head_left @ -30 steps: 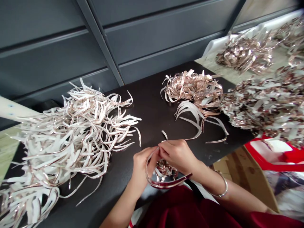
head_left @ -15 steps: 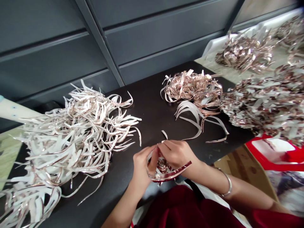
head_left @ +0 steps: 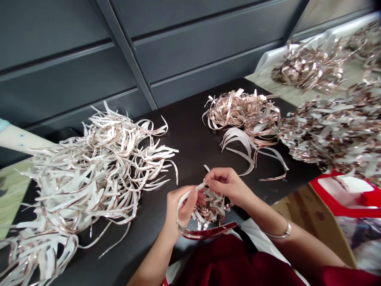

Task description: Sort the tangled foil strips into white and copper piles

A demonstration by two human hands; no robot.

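Note:
A narrow foil strip (head_left: pixel 205 232), white on one face and shiny rose-red on the other, curls down around my left hand (head_left: pixel 178 208). My left fingers are closed on this strip near its upper end. The thumb and index finger of my right hand (head_left: pixel 224 183) pinch at the tip of that same end, so both hands nearly meet there. Directly beneath, a small heap of foil scraps (head_left: pixel 210 210) lies at the near edge of the black table (head_left: pixel 190 137). One short white piece (head_left: pixel 206 168) shows just beyond my right fingers.
Long white strips form a big pile (head_left: pixel 98 171) on the left. A rose-gold bundle (head_left: pixel 238 109) lies at the back right, beside a large crinkled heap (head_left: pixel 339 127). Below that heap are a red-rimmed container (head_left: pixel 330 198) and a cardboard box (head_left: pixel 309 214). A grey panelled wall (head_left: pixel 208 51) stands behind.
My right hand has shifted slightly up and right, away from my left, baring the strip's end and the scraps beneath. The strip's hanging curve has swung a little left and down.

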